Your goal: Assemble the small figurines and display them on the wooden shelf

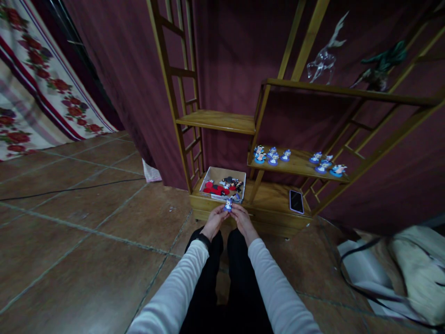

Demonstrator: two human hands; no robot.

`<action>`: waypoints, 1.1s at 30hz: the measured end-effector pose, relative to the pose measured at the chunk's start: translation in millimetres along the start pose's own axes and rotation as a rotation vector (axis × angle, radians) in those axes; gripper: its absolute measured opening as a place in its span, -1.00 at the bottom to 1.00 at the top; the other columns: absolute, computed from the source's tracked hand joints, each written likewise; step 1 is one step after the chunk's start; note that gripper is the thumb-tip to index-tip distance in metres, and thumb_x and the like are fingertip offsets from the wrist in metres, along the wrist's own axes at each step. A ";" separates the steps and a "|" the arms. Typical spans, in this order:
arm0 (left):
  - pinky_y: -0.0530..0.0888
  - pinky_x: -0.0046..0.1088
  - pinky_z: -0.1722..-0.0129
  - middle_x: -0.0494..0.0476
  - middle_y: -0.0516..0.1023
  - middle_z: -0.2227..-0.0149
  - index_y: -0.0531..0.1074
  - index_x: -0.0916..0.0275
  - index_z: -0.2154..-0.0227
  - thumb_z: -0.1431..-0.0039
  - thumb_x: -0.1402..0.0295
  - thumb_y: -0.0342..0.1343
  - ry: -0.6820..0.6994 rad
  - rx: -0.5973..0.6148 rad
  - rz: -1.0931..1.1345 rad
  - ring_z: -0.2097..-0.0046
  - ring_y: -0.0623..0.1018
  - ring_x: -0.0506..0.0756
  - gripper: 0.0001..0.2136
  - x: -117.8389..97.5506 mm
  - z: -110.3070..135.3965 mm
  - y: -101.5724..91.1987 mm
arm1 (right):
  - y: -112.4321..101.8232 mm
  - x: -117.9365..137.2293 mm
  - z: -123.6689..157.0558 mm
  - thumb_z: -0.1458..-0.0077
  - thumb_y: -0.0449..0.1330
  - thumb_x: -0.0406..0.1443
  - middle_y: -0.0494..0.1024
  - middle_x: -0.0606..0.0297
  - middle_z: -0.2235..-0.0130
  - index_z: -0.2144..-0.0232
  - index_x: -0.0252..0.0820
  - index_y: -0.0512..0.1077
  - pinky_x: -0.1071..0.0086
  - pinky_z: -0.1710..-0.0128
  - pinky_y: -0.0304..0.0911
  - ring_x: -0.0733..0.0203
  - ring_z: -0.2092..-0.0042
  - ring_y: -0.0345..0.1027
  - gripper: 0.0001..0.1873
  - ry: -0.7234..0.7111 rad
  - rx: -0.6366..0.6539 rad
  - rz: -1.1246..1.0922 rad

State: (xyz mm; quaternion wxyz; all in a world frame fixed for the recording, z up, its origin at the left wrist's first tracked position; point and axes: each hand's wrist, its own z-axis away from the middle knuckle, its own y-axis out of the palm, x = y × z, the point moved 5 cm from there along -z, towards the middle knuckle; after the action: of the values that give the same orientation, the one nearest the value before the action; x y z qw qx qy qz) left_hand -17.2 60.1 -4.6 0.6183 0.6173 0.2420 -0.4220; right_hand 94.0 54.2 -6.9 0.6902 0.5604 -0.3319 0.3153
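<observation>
A small white-and-purple figurine [228, 205] is held upright between my two hands, just in front of the box. My left hand [214, 220] grips it from the left and my right hand [242, 217] from the right, fingertips pinched at its base. Right behind it, a white open box [207, 175] on the bottom shelf holds several red, black and white toy pieces. Similar figurines on purple and blue bases stand in two groups on the shelf above to the right, one group at its left end [273, 159] and one at its right [323, 166].
A phone [296, 202] lies on the lower wooden shelf [267, 200]. A clear glass animal figure [323, 60] and a dark green statue [382, 67] occupy the upper shelf. Bags [413, 264] rest on the floor at right, and a black cable [76, 189] crosses the tiles at left.
</observation>
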 end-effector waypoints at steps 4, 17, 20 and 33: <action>0.36 -0.39 0.20 0.12 0.54 0.35 0.46 0.27 0.29 0.34 0.46 0.32 0.028 -0.014 0.016 0.30 0.50 0.04 -0.59 2.0 -1.7 -2.9 | 1.6 0.8 0.6 0.32 0.28 -0.33 0.56 0.31 0.33 0.43 -0.16 0.48 0.36 0.19 0.23 0.25 0.27 0.38 -0.76 -0.005 0.020 0.026; 0.36 -0.40 0.21 0.11 0.55 0.38 0.43 0.31 0.22 0.34 0.45 0.33 0.064 -0.061 -0.144 0.36 0.49 0.01 -0.53 1.2 -2.8 -6.4 | 0.7 -0.7 -0.2 0.33 0.27 -0.34 0.56 0.31 0.41 0.48 -0.18 0.49 0.38 0.29 0.26 0.25 0.35 0.39 -0.80 0.004 0.014 0.018; 0.36 -0.42 0.21 0.09 0.55 0.41 0.43 0.32 0.21 0.34 0.43 0.33 0.065 -0.067 -0.183 0.37 0.48 0.00 -0.51 -1.2 -0.3 -4.3 | 1.3 0.0 1.2 0.33 0.27 -0.34 0.56 0.31 0.41 0.49 -0.19 0.48 0.40 0.32 0.26 0.26 0.37 0.38 -0.80 0.009 0.009 0.022; 0.39 -0.41 0.26 0.02 0.52 0.46 0.41 0.27 0.31 0.38 0.46 0.32 0.116 -0.085 -0.274 0.40 0.47 0.00 -0.57 -5.4 3.8 0.3 | -0.2 -2.3 -0.1 0.34 0.24 -0.33 0.53 0.34 0.48 0.51 -0.19 0.47 0.43 0.39 0.21 0.31 0.43 0.34 -0.81 -0.002 -0.028 0.095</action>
State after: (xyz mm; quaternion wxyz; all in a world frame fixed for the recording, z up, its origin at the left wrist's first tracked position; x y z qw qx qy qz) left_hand -20.7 57.6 0.5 0.5655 0.5750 0.3773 -0.4553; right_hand 92.8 54.1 -8.9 0.6820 0.5345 -0.3633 0.3425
